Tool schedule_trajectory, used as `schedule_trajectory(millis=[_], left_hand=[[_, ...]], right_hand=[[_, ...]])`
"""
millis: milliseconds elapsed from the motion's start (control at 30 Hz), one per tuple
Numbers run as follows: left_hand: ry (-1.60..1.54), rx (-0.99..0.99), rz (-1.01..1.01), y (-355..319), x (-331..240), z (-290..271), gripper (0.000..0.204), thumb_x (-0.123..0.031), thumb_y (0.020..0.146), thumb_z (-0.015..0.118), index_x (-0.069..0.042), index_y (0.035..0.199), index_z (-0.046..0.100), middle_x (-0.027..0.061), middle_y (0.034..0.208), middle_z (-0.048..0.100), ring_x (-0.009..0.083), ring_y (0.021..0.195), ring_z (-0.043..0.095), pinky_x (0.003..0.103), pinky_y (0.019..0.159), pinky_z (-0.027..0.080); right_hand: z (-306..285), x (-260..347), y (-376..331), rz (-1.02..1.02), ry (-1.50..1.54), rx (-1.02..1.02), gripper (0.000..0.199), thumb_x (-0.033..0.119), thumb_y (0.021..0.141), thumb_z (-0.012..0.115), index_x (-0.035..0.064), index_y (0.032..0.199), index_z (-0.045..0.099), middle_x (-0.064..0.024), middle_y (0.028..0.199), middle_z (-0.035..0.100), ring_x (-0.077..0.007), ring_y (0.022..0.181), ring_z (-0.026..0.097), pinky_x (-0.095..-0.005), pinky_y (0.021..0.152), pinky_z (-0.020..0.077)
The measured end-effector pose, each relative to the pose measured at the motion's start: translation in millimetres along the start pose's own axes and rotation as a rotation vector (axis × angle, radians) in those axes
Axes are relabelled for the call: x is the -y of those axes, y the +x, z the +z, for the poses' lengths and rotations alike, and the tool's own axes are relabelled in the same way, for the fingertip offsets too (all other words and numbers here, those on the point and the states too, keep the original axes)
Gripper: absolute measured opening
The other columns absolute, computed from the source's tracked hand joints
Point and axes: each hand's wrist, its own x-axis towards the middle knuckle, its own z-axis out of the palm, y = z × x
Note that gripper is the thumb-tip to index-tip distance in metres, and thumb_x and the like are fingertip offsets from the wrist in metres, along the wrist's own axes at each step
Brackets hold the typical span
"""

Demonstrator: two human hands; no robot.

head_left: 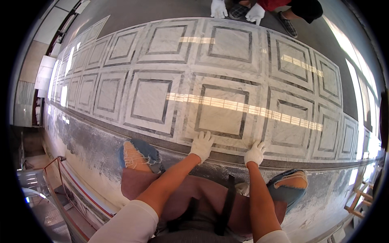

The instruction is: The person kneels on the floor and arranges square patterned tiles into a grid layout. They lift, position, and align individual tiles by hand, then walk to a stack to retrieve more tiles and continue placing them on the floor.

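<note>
My left hand (202, 145), in a white glove, lies with fingers stretched out on the near edge of a polished white marble slab (221, 111) inlaid with dark grey square frames. To its right, my right hand (255, 152), gloved too, rests on the same near edge with its fingers reaching forward. Neither hand is wrapped round anything. Alongside it, more marble slabs (152, 101) of the same pattern form two rows, running left and right.
Across the slabs crouches a person in red (275, 4), white-gloved hands at the far edge. A rough grey ledge (170, 148) runs along my side. At lower left are a red railing (60, 174) and stairs; a wooden frame (360, 198) stands at lower right.
</note>
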Motion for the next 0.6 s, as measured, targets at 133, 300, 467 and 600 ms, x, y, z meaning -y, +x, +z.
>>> schedule_trajectory(millis=[133, 300, 467, 600], left_hand=[[0.002, -0.035, -0.022, -2, 2, 5, 0.048, -0.021, 0.075, 0.066, -0.009, 0.119, 0.055, 0.0130, 0.124, 0.048, 0.0329, 0.114, 0.045, 0.044, 0.085, 0.044], [0.016, -0.039, -0.001, 0, -3, 10, 0.050, -0.021, 0.074, 0.068, -0.008, 0.120, 0.053, 0.0144, 0.128, 0.046, 0.0334, 0.115, 0.044, 0.045, 0.088, 0.043], [0.016, -0.035, 0.001, -7, -4, 6, 0.059, -0.023, 0.070, 0.074, -0.007, 0.122, 0.052, 0.0171, 0.133, 0.044, 0.0348, 0.118, 0.042, 0.046, 0.093, 0.042], [0.013, -0.058, 0.030, -3, -6, 5, 0.056, -0.023, 0.071, 0.072, -0.007, 0.121, 0.053, 0.0162, 0.131, 0.045, 0.0344, 0.118, 0.043, 0.046, 0.093, 0.042]], right_hand=[[-13, 7, -5, 0.008, 0.042, 0.078, 0.065, 0.010, 0.080, 0.061, 0.0046, 0.139, 0.038, -0.0195, 0.143, 0.034, -0.0414, 0.126, 0.041, -0.0422, 0.094, 0.0489], [1, 2, -2, 0.023, -0.024, 0.011, 0.069, 0.012, 0.076, 0.067, 0.0032, 0.138, 0.038, -0.0180, 0.142, 0.035, -0.0379, 0.124, 0.042, -0.0368, 0.090, 0.0514], [-2, 3, -3, -0.002, -0.034, 0.019, 0.065, 0.010, 0.078, 0.064, 0.0035, 0.138, 0.039, -0.0177, 0.142, 0.036, -0.0391, 0.125, 0.041, -0.0380, 0.093, 0.0498], [1, -3, -2, 0.023, 0.061, -0.080, 0.059, 0.008, 0.079, 0.062, 0.0031, 0.134, 0.042, -0.0159, 0.140, 0.040, -0.0369, 0.124, 0.043, -0.0372, 0.095, 0.0477]])
